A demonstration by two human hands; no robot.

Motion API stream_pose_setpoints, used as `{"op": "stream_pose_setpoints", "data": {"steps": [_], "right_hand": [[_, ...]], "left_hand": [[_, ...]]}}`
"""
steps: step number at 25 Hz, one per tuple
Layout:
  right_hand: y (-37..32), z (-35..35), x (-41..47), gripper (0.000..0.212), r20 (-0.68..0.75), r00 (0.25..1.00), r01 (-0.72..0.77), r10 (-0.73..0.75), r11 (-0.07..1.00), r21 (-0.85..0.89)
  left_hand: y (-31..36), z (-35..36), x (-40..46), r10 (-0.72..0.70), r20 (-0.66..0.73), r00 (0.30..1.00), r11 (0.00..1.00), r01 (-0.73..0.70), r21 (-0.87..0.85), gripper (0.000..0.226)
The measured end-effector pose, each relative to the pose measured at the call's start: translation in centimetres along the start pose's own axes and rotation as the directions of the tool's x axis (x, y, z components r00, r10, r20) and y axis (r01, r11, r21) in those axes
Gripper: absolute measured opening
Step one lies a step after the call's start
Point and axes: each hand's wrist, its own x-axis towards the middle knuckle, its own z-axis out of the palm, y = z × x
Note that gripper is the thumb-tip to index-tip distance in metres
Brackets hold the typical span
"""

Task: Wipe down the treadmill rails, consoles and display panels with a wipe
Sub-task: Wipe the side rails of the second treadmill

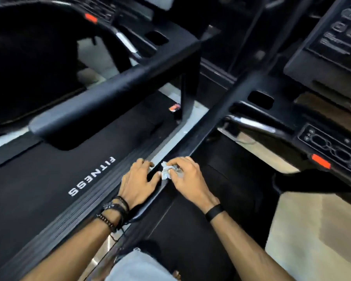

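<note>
right hand [187, 176] pinches wipe [166, 171] on rail [209, 122]; left hand [139, 179] rests flat.

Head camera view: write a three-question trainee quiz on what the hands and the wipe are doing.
1. True or false: the right hand pinches the crumpled wipe over the dark treadmill rail.
2. Where is the left hand? A) on the red stop button B) beside the wipe, fingers on the rail's edge C) on the padded handrail
3. Fill in: the white word printed on the neighbouring treadmill's belt reads ____.

Key: 1 true; 2 B; 3 FITNESS.
</note>
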Motion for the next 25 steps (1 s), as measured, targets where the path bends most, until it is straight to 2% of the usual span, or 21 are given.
{"op": "stream_pose_setpoints", "data": {"steps": [2, 5, 8, 10, 13, 15, 20, 21, 22, 24, 25], "right_hand": [[0.2, 0.8, 0.7, 0.014, 0.06, 0.994, 0.092, -0.092, 0.996, 0.017], [0.2, 1.9, 1.2, 0.013, 0.21, 0.953, 0.212, -0.219, 0.976, 0.054], [-0.3, 3.2, 2.6, 0.017, 0.437, 0.833, 0.361, -0.339, 0.932, 0.036], [-0.4, 4.0, 2.6, 0.022, 0.557, 0.748, 0.405, -0.361, 0.913, 0.047], [-0.8, 5.3, 2.4, 0.024, 0.613, 0.652, 0.498, -0.447, 0.861, 0.099], [-2.1, 6.3, 1.7, 0.023, 0.614, 0.617, 0.524, -0.492, 0.839, 0.145], [-1.7, 4.6, 0.8, 0.012, 0.612, 0.347, 0.668, -0.711, 0.645, 0.371], [-0.4, 3.6, 1.7, 0.011, 0.6, 0.327, 0.675, -0.73, 0.625, 0.393], [0.6, 3.2, 3.2, 0.012, 0.594, 0.339, 0.665, -0.73, 0.632, 0.397], [0.7, 4.7, 6.0, 0.015, 0.617, 0.388, 0.649, -0.684, 0.679, 0.344], [-0.2, 6.2, 6.5, 0.016, 0.643, 0.39, 0.643, -0.659, 0.695, 0.322]], "left_hand": [[-0.9, 0.3, -2.1, -0.135, -0.055, 0.989, 0.991, 0.134, -0.027, 0.044], [-2.0, -0.1, -5.2, -0.329, -0.172, 0.928, 0.943, 0.314, -0.109, 0.053], [-2.9, 0.5, -6.5, -0.472, -0.25, 0.845, 0.878, 0.427, -0.217, 0.043], [-2.9, 1.2, -7.4, -0.556, -0.263, 0.788, 0.823, 0.478, -0.306, 0.032], [-2.4, 1.9, -7.7, -0.695, -0.303, 0.652, 0.699, 0.517, -0.493, 0.027], [-2.0, 1.9, -8.3, -0.74, -0.312, 0.596, 0.657, 0.541, -0.525, 0.029], [-2.4, 1.1, -10.5, -0.788, -0.382, 0.483, 0.612, 0.545, -0.573, 0.043], [-2.4, 0.7, -11.0, -0.795, -0.405, 0.452, 0.605, 0.545, -0.58, 0.051], [-2.4, 0.7, -11.4, -0.807, -0.423, 0.412, 0.59, 0.541, -0.599, 0.056], [-2.0, 1.1, -11.6, -0.824, -0.437, 0.362, 0.567, 0.544, -0.619, 0.053], [-1.5, 1.2, -11.4, -0.826, -0.445, 0.348, 0.564, 0.542, -0.623, 0.05]]}}
